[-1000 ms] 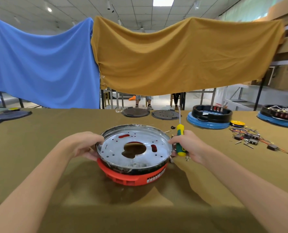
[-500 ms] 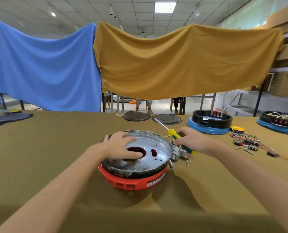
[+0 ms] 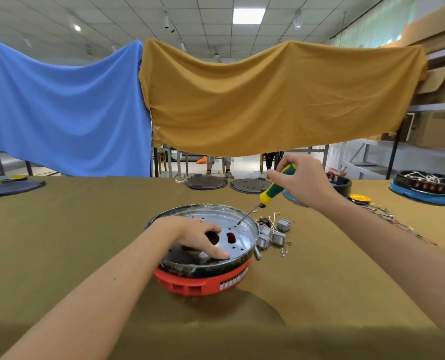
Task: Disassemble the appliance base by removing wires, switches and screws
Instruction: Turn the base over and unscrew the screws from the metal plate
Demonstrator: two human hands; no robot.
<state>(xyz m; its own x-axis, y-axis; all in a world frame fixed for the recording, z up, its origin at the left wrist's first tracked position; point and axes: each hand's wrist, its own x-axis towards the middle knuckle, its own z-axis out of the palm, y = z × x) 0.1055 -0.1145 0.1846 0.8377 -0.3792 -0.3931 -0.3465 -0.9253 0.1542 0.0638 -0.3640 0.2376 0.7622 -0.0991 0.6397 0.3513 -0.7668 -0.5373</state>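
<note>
While the base [image 3: 203, 279] is sitting near the middle of the table [image 3: 73, 242], the left hand [image 3: 195, 236] is lying flat on its metal plate [image 3: 242, 229], with the fingers stretched over the central hole. The right hand [image 3: 300, 181] is gripping the green and yellow handle of the screwdriver [image 3: 273, 189], and the tip is touching the plate near a small hole on the far right side. The base is red below, and it is carrying a white label [image 3: 233, 280]; its writing is too small to read. Just beside the base, on the right, small switches [image 3: 274, 233] and loose screws [image 3: 283, 252] are lying on the cloth. Farther right, a blue tray [image 3: 408, 192] is holding coils and white wires, and a pile of wires [image 3: 388, 216] is lying near it.
</note>
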